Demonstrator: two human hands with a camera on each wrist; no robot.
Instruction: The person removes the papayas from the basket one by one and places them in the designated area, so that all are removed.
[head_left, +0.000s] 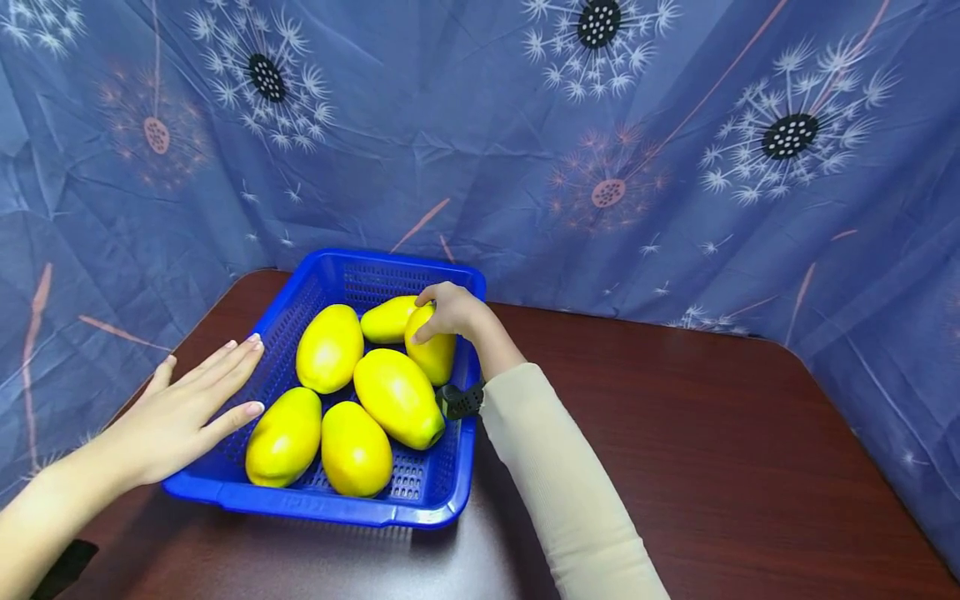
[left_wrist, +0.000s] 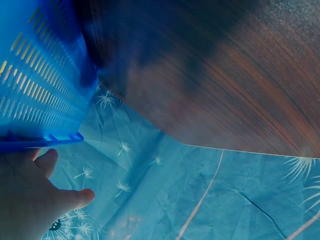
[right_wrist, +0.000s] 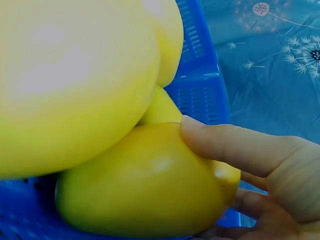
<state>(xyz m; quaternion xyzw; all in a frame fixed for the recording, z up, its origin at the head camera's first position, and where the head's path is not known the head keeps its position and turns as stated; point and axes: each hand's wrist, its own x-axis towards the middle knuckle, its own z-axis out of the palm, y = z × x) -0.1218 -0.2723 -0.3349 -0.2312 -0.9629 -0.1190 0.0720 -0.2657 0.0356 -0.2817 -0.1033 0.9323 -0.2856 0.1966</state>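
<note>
A blue plastic basket (head_left: 300,500) holds several smooth yellow papayas, among them a large one (head_left: 397,398) in the middle. In the basket's back right corner, my right hand (head_left: 457,312) grips a papaya (head_left: 432,354) by its upper end. The right wrist view shows the thumb on top of this papaya (right_wrist: 145,180) and the other fingers partly hidden behind it. Another papaya (head_left: 386,320) lies just left of it. My left hand (head_left: 187,408) lies with straight fingers over the basket's left rim; the left wrist view catches its fingers below the rim.
The basket stands on the left part of a dark red-brown wooden table (head_left: 675,450). A blue curtain (head_left: 465,125) with dandelion prints hangs behind and beside the table. A papaya (right_wrist: 65,90) fills much of the right wrist view, close to the camera.
</note>
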